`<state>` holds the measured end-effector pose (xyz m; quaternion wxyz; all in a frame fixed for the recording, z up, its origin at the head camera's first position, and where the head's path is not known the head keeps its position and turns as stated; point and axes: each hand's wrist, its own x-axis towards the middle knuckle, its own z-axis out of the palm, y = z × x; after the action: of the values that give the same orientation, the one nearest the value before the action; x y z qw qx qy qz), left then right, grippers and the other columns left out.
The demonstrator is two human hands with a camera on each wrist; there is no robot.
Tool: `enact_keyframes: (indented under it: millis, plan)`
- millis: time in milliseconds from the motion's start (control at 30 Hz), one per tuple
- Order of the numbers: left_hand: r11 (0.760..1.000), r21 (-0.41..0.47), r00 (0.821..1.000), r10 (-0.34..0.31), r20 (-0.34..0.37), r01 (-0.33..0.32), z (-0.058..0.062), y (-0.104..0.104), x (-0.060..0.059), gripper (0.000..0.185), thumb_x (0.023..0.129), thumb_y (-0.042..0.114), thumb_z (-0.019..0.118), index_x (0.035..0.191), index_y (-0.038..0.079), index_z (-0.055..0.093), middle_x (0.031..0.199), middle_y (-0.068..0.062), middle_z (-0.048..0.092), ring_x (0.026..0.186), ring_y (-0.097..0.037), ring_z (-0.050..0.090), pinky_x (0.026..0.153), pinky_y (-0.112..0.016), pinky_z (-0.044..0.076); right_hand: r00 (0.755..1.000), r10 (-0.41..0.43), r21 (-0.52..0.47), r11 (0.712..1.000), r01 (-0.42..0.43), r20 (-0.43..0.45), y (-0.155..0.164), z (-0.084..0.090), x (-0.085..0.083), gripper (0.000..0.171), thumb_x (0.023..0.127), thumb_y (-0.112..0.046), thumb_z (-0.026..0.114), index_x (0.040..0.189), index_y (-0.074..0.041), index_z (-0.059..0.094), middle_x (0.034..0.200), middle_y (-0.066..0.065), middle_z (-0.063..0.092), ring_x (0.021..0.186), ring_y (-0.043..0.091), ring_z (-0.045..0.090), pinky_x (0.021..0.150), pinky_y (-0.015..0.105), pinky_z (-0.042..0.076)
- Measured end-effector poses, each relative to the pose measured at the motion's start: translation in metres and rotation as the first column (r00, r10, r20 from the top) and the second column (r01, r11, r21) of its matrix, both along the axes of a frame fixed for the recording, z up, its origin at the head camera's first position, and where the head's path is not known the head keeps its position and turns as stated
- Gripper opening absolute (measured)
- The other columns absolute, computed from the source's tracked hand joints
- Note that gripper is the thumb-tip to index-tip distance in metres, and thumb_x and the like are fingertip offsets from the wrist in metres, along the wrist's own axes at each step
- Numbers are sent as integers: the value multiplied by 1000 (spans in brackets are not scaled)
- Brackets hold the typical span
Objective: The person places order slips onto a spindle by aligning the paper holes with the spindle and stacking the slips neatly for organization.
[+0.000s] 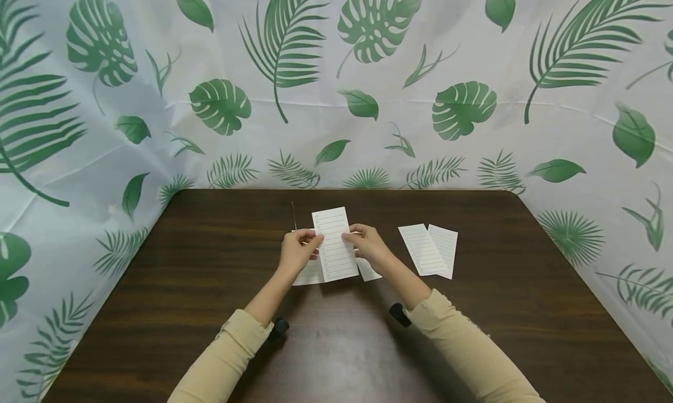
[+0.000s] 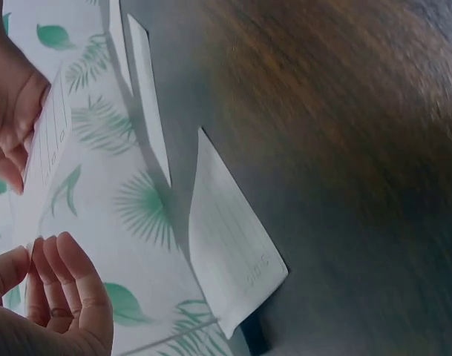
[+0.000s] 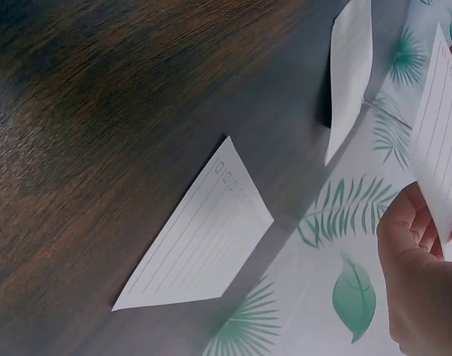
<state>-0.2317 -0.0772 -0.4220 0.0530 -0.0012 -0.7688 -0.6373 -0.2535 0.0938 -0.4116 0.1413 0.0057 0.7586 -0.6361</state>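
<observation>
A white lined paper sheet (image 1: 336, 245) with small checkboxes along one edge is held up over the table, tilted. My left hand (image 1: 298, 251) pinches its left edge between thumb and fingers. On the opposite edge, the thumb and fingers of my right hand (image 1: 370, 245) pinch it too. Behind and below it lies one white sheet (image 1: 307, 274) on the left, bowed in the left wrist view. Another lined sheet (image 1: 369, 270) shows partly on the right, mostly hidden in the head view. The held sheet (image 3: 439, 141) appears edge-on to the right wrist camera.
Two overlapping lined sheets, a left one (image 1: 420, 249) and a right one (image 1: 446, 245), lie on the brown wooden table (image 1: 336, 344) to the right. A thin upright strip (image 1: 294, 215) rises behind my left hand. A leaf-print curtain (image 1: 315, 128) hangs behind the table.
</observation>
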Motion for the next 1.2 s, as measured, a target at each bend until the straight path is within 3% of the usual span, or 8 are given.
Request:
enact_keyframes:
  millis: [200, 567, 733, 933, 1200]
  plan:
    - [999, -9, 999, 31, 21, -31, -3, -9, 1, 19, 87, 6, 65, 93, -12, 64, 78, -22, 66, 53, -9, 60, 55, -28, 59, 998, 57, 50, 997, -57, 2, 3, -9, 6, 23, 94, -7, 52, 110, 9, 54, 76, -1, 58, 66, 8, 52, 62, 24, 53]
    - [998, 5, 997, 68, 42, -69, 0, -24, 0, 20, 89, 8, 64, 96, -10, 65, 73, -8, 63, 56, -7, 58, 58, -27, 60, 985, 110, 95, 991, -98, -135, -5, -2, 13, 19, 91, -4, 56, 100, 12, 61, 69, 1, 62, 62, 11, 57, 61, 27, 55]
    - [995, 19, 995, 97, 13, -97, 7, -29, -5, 19, 90, 9, 62, 96, -9, 66, 70, -4, 61, 56, -7, 57, 62, -36, 61, 984, 100, 92, 992, -87, -146, -12, 3, 12, 18, 91, -3, 56, 99, 12, 61, 69, 1, 62, 61, 11, 57, 63, 30, 57]
    - [993, 8, 993, 119, -23, -119, 18, -32, -16, 19, 90, 8, 62, 97, -9, 66, 70, -7, 60, 55, -8, 55, 53, -21, 57, 982, 99, 104, 991, -83, -163, -18, 13, 8, 18, 91, -4, 56, 99, 11, 62, 69, 4, 63, 61, 14, 58, 61, 26, 56]
    - [976, -60, 974, 202, -100, -208, 29, -38, -31, 21, 89, 12, 62, 95, -8, 68, 69, -6, 59, 54, -11, 55, 51, -19, 55, 971, 143, 132, 984, -119, -191, -29, 27, -5, 18, 91, -4, 58, 99, 11, 63, 79, 22, 65, 61, 14, 62, 62, 26, 58]
